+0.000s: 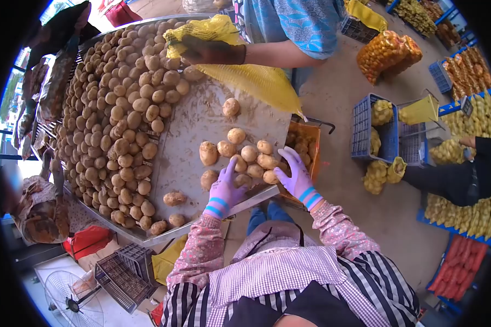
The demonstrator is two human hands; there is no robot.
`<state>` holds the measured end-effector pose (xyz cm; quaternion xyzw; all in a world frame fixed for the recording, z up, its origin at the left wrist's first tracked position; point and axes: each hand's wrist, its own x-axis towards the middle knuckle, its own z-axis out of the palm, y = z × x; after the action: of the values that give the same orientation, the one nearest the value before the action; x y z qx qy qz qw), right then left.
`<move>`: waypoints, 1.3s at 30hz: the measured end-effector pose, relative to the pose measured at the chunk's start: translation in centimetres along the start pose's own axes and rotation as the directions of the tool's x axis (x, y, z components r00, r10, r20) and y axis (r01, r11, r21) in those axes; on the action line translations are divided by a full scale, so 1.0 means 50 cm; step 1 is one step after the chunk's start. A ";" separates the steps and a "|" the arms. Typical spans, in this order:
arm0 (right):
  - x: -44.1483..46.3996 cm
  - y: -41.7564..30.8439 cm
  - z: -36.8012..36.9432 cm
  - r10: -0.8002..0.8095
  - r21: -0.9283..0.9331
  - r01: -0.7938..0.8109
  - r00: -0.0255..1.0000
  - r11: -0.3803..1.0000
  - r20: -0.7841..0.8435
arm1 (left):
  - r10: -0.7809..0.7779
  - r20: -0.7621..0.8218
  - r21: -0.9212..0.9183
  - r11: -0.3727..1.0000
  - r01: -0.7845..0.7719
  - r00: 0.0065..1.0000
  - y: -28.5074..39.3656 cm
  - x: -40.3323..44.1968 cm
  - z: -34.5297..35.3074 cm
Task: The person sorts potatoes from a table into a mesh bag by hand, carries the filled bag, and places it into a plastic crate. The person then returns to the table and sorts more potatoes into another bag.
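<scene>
My left hand (227, 191), in a lilac glove with blue bands, lies at the near edge of the metal table (193, 117). Its fingers are spread, and the fingertips touch a potato (239, 163) in a small cluster. At the table's right corner is my right hand (295, 175), gloved alike, fingers apart, with its thumb beside another potato (270, 177). The cluster sits between both hands, and neither hand grips a potato. A few loose potatoes lie around, such as one (174, 198) left of my left hand.
A large potato heap (114, 120) covers the table's left side. Across from me, a co-worker's dark-gloved hand (204, 50) holds a yellow mesh bag (256, 82). An orange crate (312, 133) with potatoes stands off the right edge. Blue crates (360, 131) and filled bags stand farther right.
</scene>
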<state>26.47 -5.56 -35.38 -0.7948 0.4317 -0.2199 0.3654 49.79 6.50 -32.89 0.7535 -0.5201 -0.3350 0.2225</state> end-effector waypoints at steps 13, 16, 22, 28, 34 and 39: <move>-0.043 0.076 -0.004 0.224 -0.148 -0.254 0.955 0.956 -0.196 | 0.251 0.056 -0.139 0.960 -0.241 0.966 0.094 0.104 0.024; -0.040 0.034 -0.009 0.075 -0.146 -0.113 0.968 0.983 -0.239 | 0.297 -0.188 0.246 0.937 -0.248 0.936 0.057 0.131 -0.019; 0.111 -0.070 0.021 -0.129 -0.417 0.090 0.989 0.904 -0.066 | 0.086 -0.140 0.509 0.861 -0.003 0.986 -0.049 0.140 -0.094; 0.159 0.000 0.028 -0.032 -0.500 0.059 0.998 0.864 0.063 | -0.086 -0.384 0.372 0.897 0.240 0.919 -0.131 0.094 -0.172; 0.029 -0.036 0.013 -0.244 -0.306 0.254 0.967 0.917 0.074 | 0.209 -0.516 0.322 0.946 -0.039 0.830 -0.124 -0.013 -0.125; 0.011 0.022 0.024 -0.139 -0.104 0.159 0.975 0.982 0.174 | 0.150 -0.498 0.185 0.981 -0.065 0.854 -0.076 -0.068 -0.076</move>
<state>26.98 -5.97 -36.97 -0.8606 0.3509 -0.1541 0.3353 54.22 10.97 -31.99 0.8004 -0.5095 -0.0674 0.3086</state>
